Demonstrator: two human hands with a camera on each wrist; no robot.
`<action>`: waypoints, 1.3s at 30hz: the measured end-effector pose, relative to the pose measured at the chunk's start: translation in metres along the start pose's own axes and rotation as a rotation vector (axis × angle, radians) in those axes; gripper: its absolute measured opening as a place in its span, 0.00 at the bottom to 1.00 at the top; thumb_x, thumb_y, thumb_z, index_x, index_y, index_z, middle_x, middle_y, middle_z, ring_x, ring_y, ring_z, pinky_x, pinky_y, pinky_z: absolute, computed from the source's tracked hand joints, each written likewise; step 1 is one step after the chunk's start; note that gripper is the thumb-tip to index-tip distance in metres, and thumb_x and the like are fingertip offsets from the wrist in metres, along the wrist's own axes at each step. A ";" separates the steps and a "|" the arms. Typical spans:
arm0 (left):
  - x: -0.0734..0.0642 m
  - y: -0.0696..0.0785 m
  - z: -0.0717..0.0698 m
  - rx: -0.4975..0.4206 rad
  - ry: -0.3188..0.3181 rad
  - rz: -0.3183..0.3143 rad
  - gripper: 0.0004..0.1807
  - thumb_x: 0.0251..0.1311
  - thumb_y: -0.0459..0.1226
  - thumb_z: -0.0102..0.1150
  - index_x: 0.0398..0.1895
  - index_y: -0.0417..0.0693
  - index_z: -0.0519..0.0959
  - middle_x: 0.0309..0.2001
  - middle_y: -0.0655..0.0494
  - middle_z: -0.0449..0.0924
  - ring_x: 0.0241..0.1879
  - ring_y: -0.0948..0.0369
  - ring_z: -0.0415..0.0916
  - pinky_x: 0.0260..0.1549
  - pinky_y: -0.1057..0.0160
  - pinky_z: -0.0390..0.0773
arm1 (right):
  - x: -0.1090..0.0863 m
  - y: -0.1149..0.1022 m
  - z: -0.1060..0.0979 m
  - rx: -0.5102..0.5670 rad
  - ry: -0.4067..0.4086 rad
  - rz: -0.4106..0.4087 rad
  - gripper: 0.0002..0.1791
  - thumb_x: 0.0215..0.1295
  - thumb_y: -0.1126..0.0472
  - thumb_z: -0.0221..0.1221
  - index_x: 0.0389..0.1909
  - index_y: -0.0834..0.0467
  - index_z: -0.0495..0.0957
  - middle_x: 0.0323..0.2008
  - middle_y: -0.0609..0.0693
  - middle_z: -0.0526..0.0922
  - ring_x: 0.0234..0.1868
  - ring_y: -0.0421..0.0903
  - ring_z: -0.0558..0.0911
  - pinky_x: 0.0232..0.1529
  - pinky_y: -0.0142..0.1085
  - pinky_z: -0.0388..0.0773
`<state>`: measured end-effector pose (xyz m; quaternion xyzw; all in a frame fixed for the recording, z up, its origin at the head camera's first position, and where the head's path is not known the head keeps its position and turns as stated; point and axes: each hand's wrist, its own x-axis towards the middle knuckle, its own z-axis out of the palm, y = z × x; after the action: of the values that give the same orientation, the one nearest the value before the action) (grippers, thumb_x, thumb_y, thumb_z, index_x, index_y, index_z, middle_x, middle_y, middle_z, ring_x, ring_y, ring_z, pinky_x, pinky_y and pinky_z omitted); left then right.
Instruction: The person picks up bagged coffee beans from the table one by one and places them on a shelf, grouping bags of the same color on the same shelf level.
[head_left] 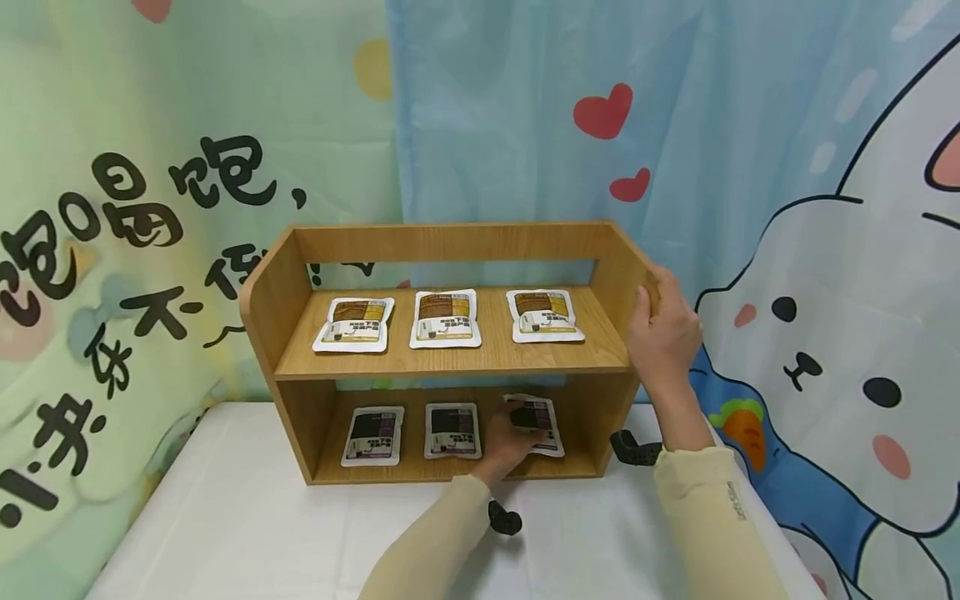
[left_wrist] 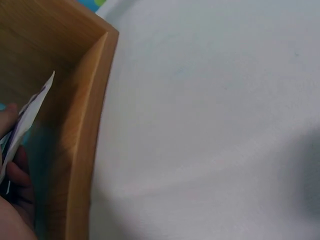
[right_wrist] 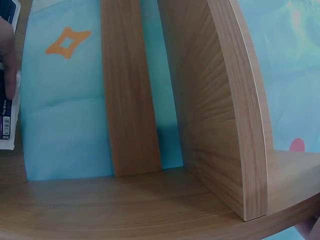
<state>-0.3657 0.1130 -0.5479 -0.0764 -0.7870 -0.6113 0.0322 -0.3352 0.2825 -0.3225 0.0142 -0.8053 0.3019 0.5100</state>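
On the lower deck of a two-tier wooden shelf (head_left: 450, 362), my left hand (head_left: 506, 442) holds the rightmost dark-labelled pouch (head_left: 546, 425). Thumb and fingers lie on opposite faces of this pouch (left_wrist: 30, 115) in the left wrist view, and it stands tilted near the side panel. My right hand (head_left: 666, 329) grips the upper front edge of the shelf's right side panel. In the right wrist view, part of the held pouch (right_wrist: 6, 135) shows at the left edge, with left-hand fingers over it.
Two more dark-labelled pouches, a left one (head_left: 372, 436) and a middle one (head_left: 452, 431), lie on the lower deck. Three brown-and-yellow pouches (head_left: 446, 319) sit in a row above. The shelf stands on a white-covered table (head_left: 225, 517) before a printed curtain (head_left: 495, 125).
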 end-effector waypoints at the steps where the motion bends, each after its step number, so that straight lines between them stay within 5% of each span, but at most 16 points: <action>1: 0.001 -0.001 0.001 0.005 -0.003 -0.008 0.35 0.49 0.36 0.75 0.62 0.40 0.72 0.63 0.43 0.68 0.61 0.49 0.66 0.58 0.51 0.68 | 0.000 0.000 0.000 -0.001 -0.001 0.004 0.18 0.74 0.57 0.52 0.61 0.56 0.73 0.49 0.61 0.82 0.38 0.63 0.82 0.34 0.55 0.77; 11: 0.003 0.006 -0.001 0.204 0.049 -0.028 0.33 0.49 0.37 0.73 0.61 0.41 0.73 0.57 0.45 0.74 0.56 0.49 0.72 0.54 0.51 0.71 | 0.004 -0.005 0.001 0.006 -0.008 0.024 0.18 0.74 0.57 0.52 0.61 0.56 0.73 0.49 0.62 0.82 0.39 0.63 0.82 0.36 0.55 0.77; 19: 0.007 0.008 0.001 0.353 0.016 -0.055 0.35 0.51 0.46 0.73 0.62 0.47 0.72 0.58 0.47 0.75 0.56 0.49 0.73 0.54 0.51 0.71 | 0.007 -0.008 0.001 0.003 -0.013 0.021 0.18 0.74 0.57 0.52 0.61 0.56 0.73 0.49 0.61 0.82 0.39 0.62 0.82 0.37 0.55 0.77; 25: 0.006 0.001 0.005 0.374 0.009 -0.038 0.36 0.48 0.48 0.74 0.60 0.45 0.73 0.64 0.44 0.66 0.56 0.46 0.72 0.54 0.49 0.70 | 0.003 -0.007 -0.002 -0.005 -0.017 0.032 0.18 0.74 0.57 0.52 0.62 0.54 0.73 0.50 0.60 0.82 0.41 0.62 0.83 0.38 0.55 0.78; 39: -0.001 0.006 0.001 0.444 -0.013 -0.034 0.37 0.51 0.51 0.72 0.61 0.41 0.73 0.61 0.42 0.66 0.55 0.44 0.69 0.53 0.45 0.68 | 0.000 -0.003 -0.002 -0.006 -0.014 0.009 0.18 0.73 0.58 0.53 0.61 0.56 0.73 0.49 0.62 0.82 0.40 0.62 0.83 0.36 0.55 0.78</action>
<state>-0.3634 0.1150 -0.5426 -0.0582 -0.9036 -0.4232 0.0327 -0.3321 0.2809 -0.3206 0.0113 -0.8097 0.3016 0.5032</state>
